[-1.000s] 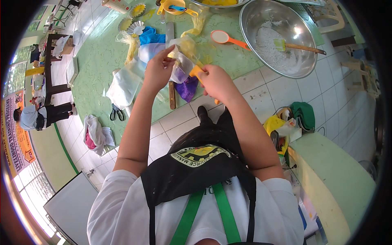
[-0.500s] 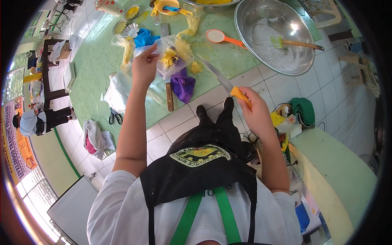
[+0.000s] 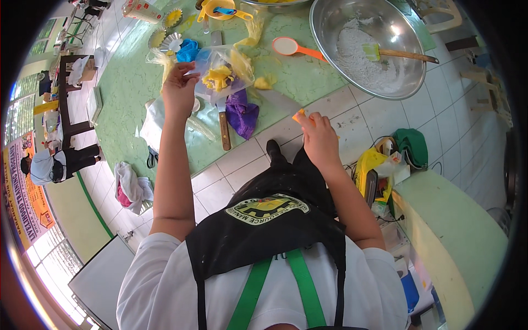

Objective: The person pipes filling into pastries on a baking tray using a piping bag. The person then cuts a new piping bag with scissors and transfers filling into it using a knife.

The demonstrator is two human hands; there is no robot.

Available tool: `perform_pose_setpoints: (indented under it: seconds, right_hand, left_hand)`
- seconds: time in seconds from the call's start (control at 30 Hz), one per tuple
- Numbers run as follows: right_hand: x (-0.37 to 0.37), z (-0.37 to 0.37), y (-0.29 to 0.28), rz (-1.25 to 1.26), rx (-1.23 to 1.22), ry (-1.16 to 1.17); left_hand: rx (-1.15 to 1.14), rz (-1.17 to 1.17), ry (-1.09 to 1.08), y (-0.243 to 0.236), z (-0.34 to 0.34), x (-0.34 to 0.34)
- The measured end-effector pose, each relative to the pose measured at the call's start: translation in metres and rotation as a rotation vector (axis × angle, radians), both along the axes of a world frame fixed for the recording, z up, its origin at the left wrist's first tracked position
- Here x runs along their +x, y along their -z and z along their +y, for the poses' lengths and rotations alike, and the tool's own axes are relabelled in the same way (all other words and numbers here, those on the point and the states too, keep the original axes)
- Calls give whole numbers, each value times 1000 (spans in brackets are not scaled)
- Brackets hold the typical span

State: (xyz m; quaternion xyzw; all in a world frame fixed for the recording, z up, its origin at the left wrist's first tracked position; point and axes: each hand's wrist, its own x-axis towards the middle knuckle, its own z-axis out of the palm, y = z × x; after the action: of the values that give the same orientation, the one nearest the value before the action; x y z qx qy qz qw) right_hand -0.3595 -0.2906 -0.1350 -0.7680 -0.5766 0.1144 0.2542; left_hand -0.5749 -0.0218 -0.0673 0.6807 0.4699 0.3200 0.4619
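A knife with an orange-yellow handle is in my right hand, its fingers wrapped round the handle. The blade points up and left over the table's near edge. My left hand is at the left side of a clear plastic bag, its fingers bent and apart. Whether a fingertip touches the bag's edge is hard to see. Soft yellow lumps lie in or on the bag. Just below it are a wooden-handled spatula and a purple cloth.
On the green table a steel bowl holds white powder and a green-bladed spatula. An orange measuring spoon, a blue cloth, fluted tins and black scissors also lie there. Yellow bags stand at lower right.
My left hand has moved left from over the plastic bag, which now lies more spread out. My right hand has shifted left and turned, bringing the knife lower and closer to the table edge.
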Motion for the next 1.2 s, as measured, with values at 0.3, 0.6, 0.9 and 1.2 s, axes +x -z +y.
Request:
perform_pose_setpoints:
  seconds: [0.3, 0.6, 0.9, 1.2]
  right_hand:
    - [25, 10, 16, -256, 25, 69]
    - [15, 7, -42, -106, 205, -96]
    - [0, -1, -42, 587, 269, 149]
    - [8, -13, 13, 1099, -77, 471]
  left_hand:
    - [79, 375, 53, -12, -10, 10]
    - [106, 265, 71, 3, -13, 14]
    - [110, 334, 58, 0, -25, 18]
    - [258, 351, 19, 2, -31, 26]
